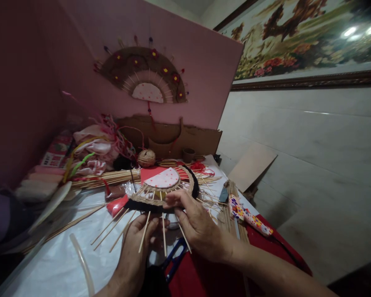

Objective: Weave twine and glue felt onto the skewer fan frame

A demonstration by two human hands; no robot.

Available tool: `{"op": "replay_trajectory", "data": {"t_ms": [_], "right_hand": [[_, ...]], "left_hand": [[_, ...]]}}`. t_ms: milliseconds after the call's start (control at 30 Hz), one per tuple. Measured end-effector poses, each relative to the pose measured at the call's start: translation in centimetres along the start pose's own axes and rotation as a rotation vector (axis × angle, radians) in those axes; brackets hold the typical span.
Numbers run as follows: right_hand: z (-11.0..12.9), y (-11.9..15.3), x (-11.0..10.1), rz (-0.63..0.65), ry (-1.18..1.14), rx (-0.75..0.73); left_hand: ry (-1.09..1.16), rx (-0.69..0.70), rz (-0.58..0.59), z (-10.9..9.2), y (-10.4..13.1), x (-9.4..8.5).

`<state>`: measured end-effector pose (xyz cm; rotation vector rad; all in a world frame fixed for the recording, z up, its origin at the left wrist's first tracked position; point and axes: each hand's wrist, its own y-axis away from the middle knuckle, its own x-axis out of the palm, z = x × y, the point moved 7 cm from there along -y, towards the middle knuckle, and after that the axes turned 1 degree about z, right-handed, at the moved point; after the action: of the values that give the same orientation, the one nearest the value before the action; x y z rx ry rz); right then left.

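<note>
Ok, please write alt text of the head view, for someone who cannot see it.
Left hand and right hand hold a fan-shaped craft of thin sticks, with a dotted half-circle and a black band, over a cluttered table. Behind, a brown fan with flowers is on a pink board.

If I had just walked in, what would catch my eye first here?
Probably the brown fan with red and yellow flowers, high on the pink board. Next, below it, the half-made fan with bare sticks spreading out, held in both hands. A large framed picture fills the upper right.
</note>
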<state>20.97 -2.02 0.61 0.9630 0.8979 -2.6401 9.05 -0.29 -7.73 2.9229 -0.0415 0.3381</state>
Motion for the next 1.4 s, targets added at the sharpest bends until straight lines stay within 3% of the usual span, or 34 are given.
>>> {"op": "replay_trajectory", "data": {"t_ms": [133, 267, 433, 500, 600, 767, 867, 1067, 1167, 1267, 1400], "right_hand": [[0.0, 0.1, 0.3, 0.005, 0.038, -0.047], [0.0, 0.1, -0.5, -0.071, 0.045, -0.050], [0.6, 0.2, -0.3, 0.012, 0.054, -0.091], [0.6, 0.3, -1.3, -0.076, 0.043, -0.077], [0.2, 0.8, -2.9, -0.209, -0.033, -0.007], [-1.4, 2.0, -3.3, -0.249, -0.269, 0.236], [-2.3, 2.9, -3.1, -0.224, -0.277, 0.323], [-4.7, 4.2, -2.3, -0.091, -0.294, 0.494], [-5.0, 4.5, -1.5, 0.013, -0.311, 0.552], [-4.5, 4.4, -1.0, 0.017, -0.339, 0.553], [-4.1, 4.2, 0.1, 0.032, -0.407, 0.596]], "left_hand": [[0.014, 0.015, 0.032, -0.1, -0.1, 0.1], [-0.011, -0.002, -0.004, -0.2, -0.1, -0.1], [-0.009, 0.004, 0.006, -0.6, 0.0, 0.2], [0.010, -0.011, -0.012, -0.5, -0.1, 0.1], [0.032, -0.035, -0.030, 0.0, -0.4, -0.1], [-0.018, 0.010, -0.050, 0.9, -1.5, -0.5], [-0.172, 0.104, -0.072, 0.6, -1.9, -0.9], [-0.489, 0.361, -0.102, -2.1, -1.1, -1.1], [-0.554, 0.393, -0.104, -2.7, -0.8, -0.9], [-0.513, 0.381, -0.039, -2.5, -0.8, -0.5], [-0.587, 0.435, -0.041, -2.7, -0.7, -0.5]]}}
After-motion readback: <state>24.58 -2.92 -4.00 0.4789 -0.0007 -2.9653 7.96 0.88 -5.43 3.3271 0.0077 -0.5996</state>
